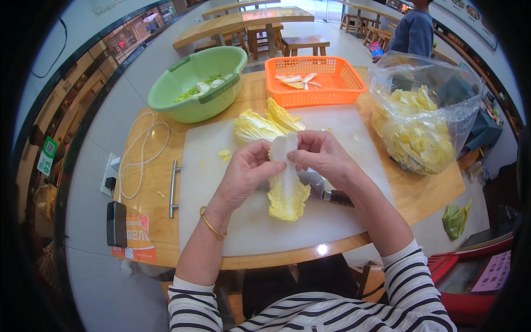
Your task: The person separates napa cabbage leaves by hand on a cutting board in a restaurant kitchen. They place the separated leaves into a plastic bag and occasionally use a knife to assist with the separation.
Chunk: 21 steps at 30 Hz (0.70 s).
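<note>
Between my left hand (pixel 254 166) and my right hand (pixel 321 155) is a napa cabbage leaf (pixel 288 195), pinched by its white stem end with the yellow frilly end hanging toward me. Under the leaf and my right hand lies a kitchen knife (pixel 338 198) with a dark handle; part of its blade is covered. Both rest on a white cutting board (pixel 232 236). Just beyond my hands, more napa cabbage (pixel 257 126) lies on the board, and a small yellow leaf scrap (pixel 224 155) sits to the left.
A green basin (pixel 166 95) with cut vegetables stands back left. An orange plastic basket (pixel 315 99) holds stem pieces. At right is a clear plastic bag (pixel 415 133) of cabbage leaves. A white cable (pixel 142 162) and a black device (pixel 116 224) lie left. A person (pixel 415 31) stands beyond.
</note>
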Tool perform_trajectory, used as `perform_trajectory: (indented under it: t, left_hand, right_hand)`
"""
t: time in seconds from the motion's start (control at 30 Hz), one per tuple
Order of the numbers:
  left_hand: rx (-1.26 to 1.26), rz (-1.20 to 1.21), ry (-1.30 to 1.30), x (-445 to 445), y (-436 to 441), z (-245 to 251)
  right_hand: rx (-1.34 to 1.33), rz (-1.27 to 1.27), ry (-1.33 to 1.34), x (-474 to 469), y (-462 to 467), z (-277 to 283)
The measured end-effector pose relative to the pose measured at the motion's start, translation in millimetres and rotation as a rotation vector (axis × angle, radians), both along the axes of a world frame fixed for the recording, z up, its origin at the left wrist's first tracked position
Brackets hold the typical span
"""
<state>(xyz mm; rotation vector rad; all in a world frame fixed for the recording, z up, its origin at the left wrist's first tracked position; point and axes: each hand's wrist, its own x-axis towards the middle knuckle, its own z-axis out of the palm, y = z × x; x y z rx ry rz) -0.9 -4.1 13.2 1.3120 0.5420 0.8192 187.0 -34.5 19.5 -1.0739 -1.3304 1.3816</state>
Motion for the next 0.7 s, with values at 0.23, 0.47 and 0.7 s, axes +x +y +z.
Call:
perform_trajectory:
  t: [0.23, 0.47, 0.7]
  left_hand:
    - [0.027, -0.010, 0.015, -1.4, 1.8, -2.1]
    - [0.041, -0.028, -0.036, -0.3, 0.4, -1.1]
    - [0.006, 0.000, 0.030, -0.6, 0.7, -0.7]
  right_hand:
    - [-0.015, 0.012, -0.013, -3.6, -5.2, 7.8]
    - [-0.022, 0.043, 0.016, 1.6, -1.3, 0.0]
    - [-0.009, -0.027, 0.017, -3.4, -3.4, 4.1]
